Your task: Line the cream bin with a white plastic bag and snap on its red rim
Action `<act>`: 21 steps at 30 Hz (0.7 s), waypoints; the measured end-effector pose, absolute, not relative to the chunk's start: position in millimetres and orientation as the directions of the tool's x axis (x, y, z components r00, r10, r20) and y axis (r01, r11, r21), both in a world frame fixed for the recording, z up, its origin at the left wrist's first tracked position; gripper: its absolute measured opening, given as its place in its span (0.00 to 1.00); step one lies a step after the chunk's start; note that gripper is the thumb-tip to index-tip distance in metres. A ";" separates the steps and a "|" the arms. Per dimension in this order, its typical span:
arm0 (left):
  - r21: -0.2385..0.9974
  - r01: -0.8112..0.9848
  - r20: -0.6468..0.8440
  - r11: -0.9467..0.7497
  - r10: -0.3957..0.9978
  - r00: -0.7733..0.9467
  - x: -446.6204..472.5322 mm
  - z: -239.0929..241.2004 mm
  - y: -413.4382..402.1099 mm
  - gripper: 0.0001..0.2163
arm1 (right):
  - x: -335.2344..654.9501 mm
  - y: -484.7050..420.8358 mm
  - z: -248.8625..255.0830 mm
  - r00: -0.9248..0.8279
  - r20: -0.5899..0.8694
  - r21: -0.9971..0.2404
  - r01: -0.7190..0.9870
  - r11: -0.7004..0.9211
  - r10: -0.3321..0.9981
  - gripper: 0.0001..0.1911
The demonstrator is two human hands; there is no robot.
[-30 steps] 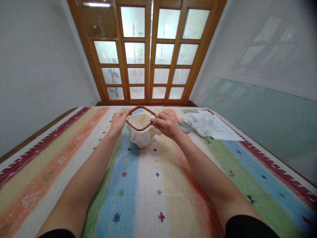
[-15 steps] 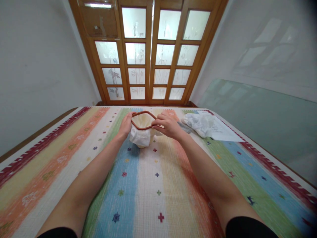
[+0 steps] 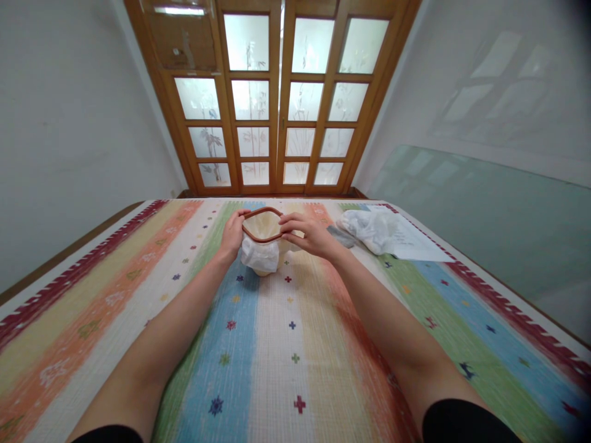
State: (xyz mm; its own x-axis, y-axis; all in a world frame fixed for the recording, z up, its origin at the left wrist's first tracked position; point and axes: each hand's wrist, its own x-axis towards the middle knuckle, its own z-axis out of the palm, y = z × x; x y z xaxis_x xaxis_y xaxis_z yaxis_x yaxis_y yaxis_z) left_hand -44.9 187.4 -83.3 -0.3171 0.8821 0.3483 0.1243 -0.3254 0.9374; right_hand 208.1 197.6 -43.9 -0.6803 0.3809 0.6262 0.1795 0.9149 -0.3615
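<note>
A small cream bin (image 3: 264,272) stands upright near the far middle of the table. A white plastic bag (image 3: 258,253) lines it and hangs over its outside. On top sits a brown, rounded-square rim ring (image 3: 262,240). My left hand (image 3: 232,235) grips the ring and the bag at the left side, thumb nearest the top. My right hand (image 3: 308,234) pinches the ring's right corner between thumb and fingers. Some of the bag shows below the right fingers; the bin's right side is partly hidden behind them.
To the right lie a crumpled white plastic bag (image 3: 369,229), a grey item (image 3: 341,236) and a printed paper sheet (image 3: 418,243). A striped cloth (image 3: 277,357) covers the table. Wooden glass-paned doors (image 3: 281,123) stand beyond, and a pale glass panel (image 3: 484,209) leans at the right wall.
The ring has shifted slightly left, and my right hand has moved a little left with it, its fingers further over the corner. My left hand stays at the left side.
</note>
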 end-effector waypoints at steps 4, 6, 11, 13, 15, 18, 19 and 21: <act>0.934 0.129 0.358 -0.334 0.879 -0.314 -45.0 -85.0 186.9 0.15 | 207.0 196.9 -44.2 -0.678 0.606 -0.427 0.164 0.889 0.416 0.09; 0.927 0.133 0.374 -0.350 0.876 -0.305 -45.6 -85.7 186.8 0.16 | 206.3 196.4 -43.8 -0.685 0.591 -0.441 0.167 0.882 0.426 0.09; 0.912 0.117 0.411 -0.394 0.868 -0.280 -47.4 -87.7 187.9 0.17 | 203.0 192.2 -44.3 -0.683 0.552 -0.478 0.211 0.853 0.478 0.08; 0.907 0.097 0.421 -0.411 0.866 -0.271 -47.7 -89.2 188.6 0.17 | 198.8 187.9 -45.4 -0.662 0.544 -0.496 0.242 0.834 0.516 0.10; 0.905 0.068 0.421 -0.419 0.866 -0.269 -47.8 -91.1 189.5 0.16 | 192.2 182.1 -47.1 -0.640 0.545 -0.494 0.278 0.824 0.542 0.13; 0.912 0.043 0.404 -0.409 0.871 -0.280 -48.3 -94.7 191.1 0.16 | 180.4 174.2 -52.1 -0.605 0.558 -0.443 0.362 0.820 0.568 0.16; 0.912 0.048 0.404 -0.408 0.870 -0.284 -48.7 -96.0 191.6 0.16 | 176.8 172.6 -54.3 -0.582 0.569 -0.431 0.390 0.814 0.581 0.17; 0.904 0.078 0.424 -0.420 0.861 -0.281 -49.7 -98.3 192.3 0.17 | 171.3 170.8 -59.1 -0.527 0.595 -0.429 0.429 0.795 0.606 0.19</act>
